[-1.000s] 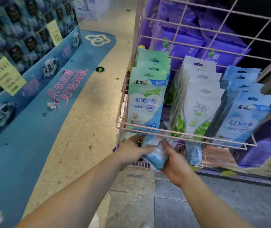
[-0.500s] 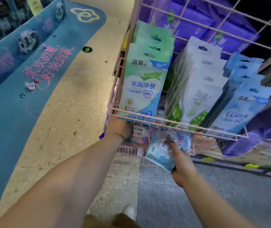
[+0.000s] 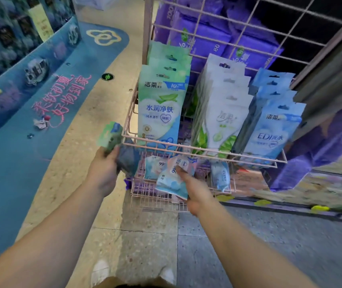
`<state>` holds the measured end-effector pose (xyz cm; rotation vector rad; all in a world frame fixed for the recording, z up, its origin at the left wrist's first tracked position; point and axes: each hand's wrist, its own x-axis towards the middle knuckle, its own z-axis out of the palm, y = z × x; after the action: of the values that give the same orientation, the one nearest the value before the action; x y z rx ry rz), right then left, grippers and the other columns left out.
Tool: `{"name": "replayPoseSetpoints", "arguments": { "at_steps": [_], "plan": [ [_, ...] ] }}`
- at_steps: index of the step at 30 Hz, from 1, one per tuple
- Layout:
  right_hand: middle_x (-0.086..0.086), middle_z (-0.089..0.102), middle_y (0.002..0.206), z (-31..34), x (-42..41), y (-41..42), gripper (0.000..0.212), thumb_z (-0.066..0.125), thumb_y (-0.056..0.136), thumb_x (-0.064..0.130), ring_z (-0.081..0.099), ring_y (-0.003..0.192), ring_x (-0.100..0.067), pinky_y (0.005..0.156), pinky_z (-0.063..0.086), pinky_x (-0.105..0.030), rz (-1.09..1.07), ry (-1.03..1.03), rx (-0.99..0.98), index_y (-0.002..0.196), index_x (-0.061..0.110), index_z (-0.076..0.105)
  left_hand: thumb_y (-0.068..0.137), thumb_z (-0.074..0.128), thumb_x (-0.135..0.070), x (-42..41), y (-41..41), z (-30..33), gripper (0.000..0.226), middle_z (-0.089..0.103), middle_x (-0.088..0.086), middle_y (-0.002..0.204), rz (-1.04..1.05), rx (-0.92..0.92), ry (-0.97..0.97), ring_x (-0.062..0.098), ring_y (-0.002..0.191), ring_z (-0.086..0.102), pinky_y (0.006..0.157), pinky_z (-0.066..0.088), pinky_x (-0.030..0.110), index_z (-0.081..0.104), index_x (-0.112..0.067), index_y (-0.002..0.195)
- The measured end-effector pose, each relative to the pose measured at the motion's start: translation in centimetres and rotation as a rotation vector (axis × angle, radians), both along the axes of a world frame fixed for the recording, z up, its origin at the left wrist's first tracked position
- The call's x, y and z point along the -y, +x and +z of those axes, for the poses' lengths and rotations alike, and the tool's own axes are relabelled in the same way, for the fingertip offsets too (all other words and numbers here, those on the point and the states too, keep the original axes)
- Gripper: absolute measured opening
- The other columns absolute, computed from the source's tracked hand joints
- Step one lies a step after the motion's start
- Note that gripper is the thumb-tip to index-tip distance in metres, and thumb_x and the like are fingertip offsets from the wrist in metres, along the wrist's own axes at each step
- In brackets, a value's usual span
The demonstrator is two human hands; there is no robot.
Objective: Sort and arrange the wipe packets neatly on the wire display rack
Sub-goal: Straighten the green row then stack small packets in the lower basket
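Left of the rack's (image 3: 186, 149) front rail | left hand (image 3: 103, 171) grips green packet (image 3: 109, 137) | right hand (image 3: 197, 190) clasps blue packet (image 3: 171, 179) beneath rail

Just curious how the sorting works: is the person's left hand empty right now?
No, the left hand grips a blurred green packet, held just left of the pink wire rack.

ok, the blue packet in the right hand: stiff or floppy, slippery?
The blue packet probably flexes: it curves where the right hand pinches it. Its film looks glossy, so likely a little slippery. It seems light, since the fingers alone carry it clear of the wire rack.
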<state>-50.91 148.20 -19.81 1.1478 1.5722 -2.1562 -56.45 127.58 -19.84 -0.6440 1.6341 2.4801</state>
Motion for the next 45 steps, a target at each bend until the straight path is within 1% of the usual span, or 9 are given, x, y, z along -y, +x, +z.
{"name": "replayPoseSetpoints", "arguments": {
  "at_steps": [4, 7, 10, 16, 26, 32, 36, 39, 45],
  "plan": [
    [-0.012, 0.067, 0.114, 0.2, 1.8, -1.7, 0.029, 0.062, 0.089, 0.002, 0.067, 0.091, -0.025, 0.064, 0.059, -0.033, -0.05, -0.179, -0.128, 0.117, 0.003, 0.054, 0.1, 0.042, -0.019, 2.6, 0.9, 0.2, 0.027, 0.066, 0.005, 0.108, 0.038, 0.119, 0.24, 0.024, 0.099, 0.063, 0.079, 0.05, 0.045, 0.05, -0.017, 0.125],
    [-0.009, 0.069, 0.101, 0.2, 2.3, -1.9, 0.013, 0.059, 0.092, 0.004, 0.063, 0.09, -0.024, 0.074, 0.057, -0.036, 0.153, 0.108, -0.11, 0.103, 0.006, 0.063, 0.099, 0.045, -0.017, 2.9, 2.2, 0.5, 0.03, 0.066, 0.009, 0.114, -0.085, 0.145, 0.22, 0.024, 0.096, 0.064, 0.073, 0.053, 0.042, 0.049, -0.013, 0.129],
    [-0.003, 0.067, 0.084, 1.5, 2.1, -0.9, 0.018, 0.058, 0.093, 0.015, 0.057, 0.07, -0.016, 0.065, 0.049, -0.028, 0.346, 0.374, -0.104, 0.107, 0.01, 0.067, 0.094, 0.052, -0.013, 2.7, 3.6, 1.4, 0.039, 0.067, 0.013, 0.117, -0.251, 0.187, 0.205, 0.025, 0.09, 0.069, 0.066, 0.06, 0.04, 0.048, -0.009, 0.132],
    [-0.008, 0.075, 0.108, 5.6, 1.2, 2.8, 0.027, 0.067, 0.088, 0.026, 0.07, 0.1, -0.022, 0.09, 0.055, -0.039, 0.668, 0.182, -0.285, 0.109, 0.008, 0.068, 0.08, 0.061, -0.011, 1.0, 6.8, 5.5, 0.045, 0.069, 0.02, 0.117, -0.577, 0.144, 0.212, 0.029, 0.09, 0.068, 0.081, 0.055, 0.044, 0.055, -0.006, 0.124],
    [-0.007, 0.075, 0.098, 11.6, -2.9, 6.1, 0.024, 0.072, 0.075, 0.011, 0.07, 0.089, -0.017, 0.081, 0.057, -0.03, 0.692, 0.096, -0.481, 0.098, 0.009, 0.065, 0.072, 0.071, -0.017, -1.0, 9.2, 11.8, 0.051, 0.069, 0.017, 0.118, -0.82, 0.003, 0.101, 0.034, 0.101, 0.066, 0.08, 0.056, 0.046, 0.058, -0.01, 0.121],
    [-0.011, 0.072, 0.111, 14.5, -1.1, 3.9, 0.032, 0.074, 0.079, 0.013, 0.069, 0.104, -0.025, 0.093, 0.055, -0.048, 0.438, 0.27, -0.643, 0.107, 0.014, 0.059, 0.081, 0.068, 0.002, -2.7, 7.8, 15.4, 0.032, 0.076, 0.004, 0.104, -0.665, -0.272, -0.257, 0.02, 0.093, 0.072, 0.066, 0.056, 0.024, 0.065, -0.013, 0.11],
    [0.003, 0.074, 0.098, 17.2, 1.4, 1.0, 0.019, 0.069, 0.086, 0.015, 0.07, 0.091, -0.01, 0.084, 0.058, -0.031, 0.401, 0.555, -0.79, 0.097, 0.027, 0.06, 0.08, 0.071, -0.006, -1.7, 4.6, 17.3, 0.026, 0.076, -0.014, 0.091, -0.45, -0.528, -0.669, 0.007, 0.088, 0.07, 0.071, 0.052, 0.017, 0.067, -0.024, 0.099],
    [0.012, 0.068, 0.089, 17.6, 2.9, -0.9, 0.015, 0.065, 0.088, 0.025, 0.064, 0.078, -0.007, 0.072, 0.05, -0.025, 0.424, 0.878, -0.749, 0.102, 0.027, 0.06, 0.076, 0.074, -0.028, -0.7, 2.1, 17.6, 0.022, 0.069, -0.014, 0.083, -0.291, -0.497, -1.139, 0.014, 0.081, 0.063, 0.069, 0.048, 0.031, 0.065, -0.031, 0.095],
    [0.008, 0.066, 0.098, 15.4, 3.8, -1.3, 0.049, 0.065, 0.086, 0.039, 0.063, 0.085, -0.008, 0.069, 0.047, -0.021, 0.39, 0.927, -0.605, 0.13, 0.024, 0.048, 0.074, 0.072, -0.046, 0.8, 1.2, 16.0, 0.026, 0.06, -0.017, 0.076, -0.348, -0.37, -1.242, 0.012, 0.078, 0.056, 0.065, 0.038, 0.028, 0.06, -0.031, 0.091]
  ]
}}
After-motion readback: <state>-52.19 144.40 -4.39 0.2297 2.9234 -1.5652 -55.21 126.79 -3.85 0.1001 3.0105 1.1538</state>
